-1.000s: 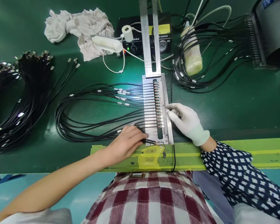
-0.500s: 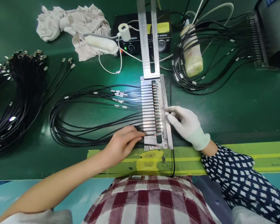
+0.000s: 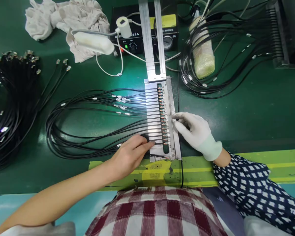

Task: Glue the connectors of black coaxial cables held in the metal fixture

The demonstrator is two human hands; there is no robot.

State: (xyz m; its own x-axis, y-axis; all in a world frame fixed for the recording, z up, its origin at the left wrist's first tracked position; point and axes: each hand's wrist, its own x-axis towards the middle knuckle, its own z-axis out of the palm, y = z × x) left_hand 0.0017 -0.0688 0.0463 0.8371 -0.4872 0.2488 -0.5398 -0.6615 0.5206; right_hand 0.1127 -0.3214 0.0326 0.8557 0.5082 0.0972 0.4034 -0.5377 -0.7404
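A metal fixture (image 3: 153, 131) lies in the middle of the green table, with several black cables (image 3: 105, 132) laid side by side across it and their connector ends in a row near its right part. My bare left hand (image 3: 131, 155) is closed at the fixture's lower left, its fingertips pressed on one of the lowest cables. At the fixture's right edge is my right hand (image 3: 195, 131) in a white glove, thumb and index finger closed on the metal edge strip. The cables loop out to the left of the fixture.
A thick black cable bundle (image 3: 17, 98) lies at the left. Behind are crumpled cloths (image 3: 83, 19), a black control box (image 3: 132, 42), a metal rail (image 3: 147, 42) and a wrapped bottle (image 3: 203, 55). More looped cables (image 3: 216, 87) hang from a comb-like rack (image 3: 276, 39) at the right.
The view has shifted slightly, so the fixture and table items sit further left. My left fingertips have slid slightly right along the lower cables. My right hand stays at the fixture's edge.
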